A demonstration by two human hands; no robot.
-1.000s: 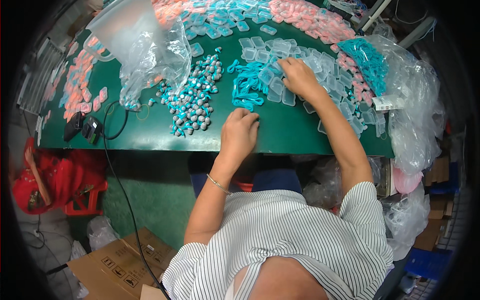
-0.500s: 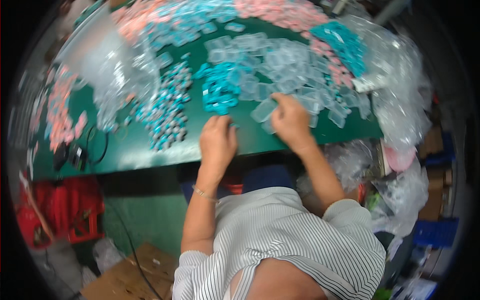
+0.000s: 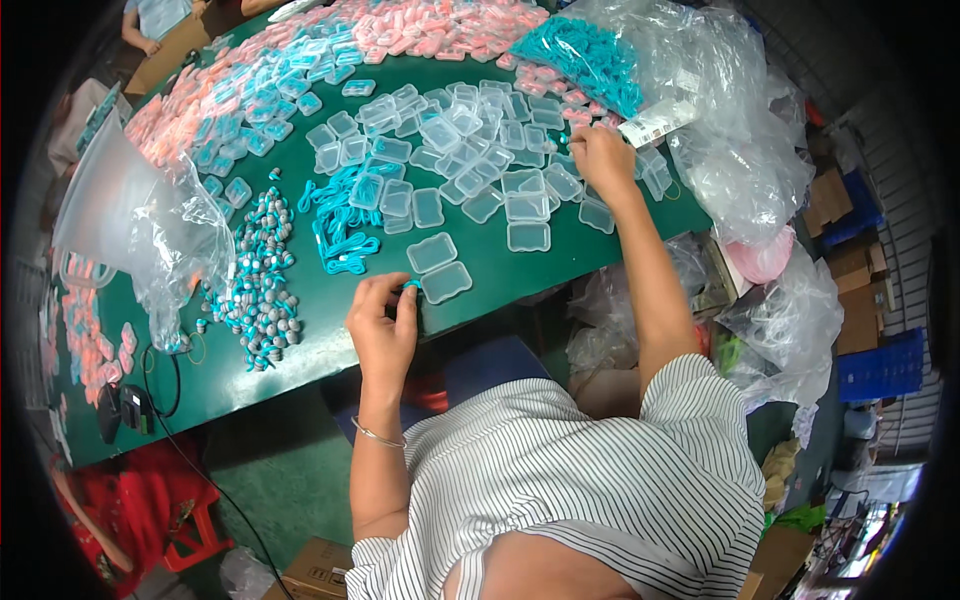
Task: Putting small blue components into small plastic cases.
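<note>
Head view: left hand pinched, right hand outstretched.

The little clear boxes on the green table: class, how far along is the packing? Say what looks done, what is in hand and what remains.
Done: filled pink and blue boxes lie heaped along the far edge. In hand: the left hand pinches a small teal piece beside an open box; the right hand reaches among the empty boxes. Left: many empty boxes, a tangle of teal cords and a pile of earplugs.

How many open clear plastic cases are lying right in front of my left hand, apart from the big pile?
2. One clear case lies farther from the left hand; the other sits just beside its fingers. More cases crowd the pile beyond.
</note>
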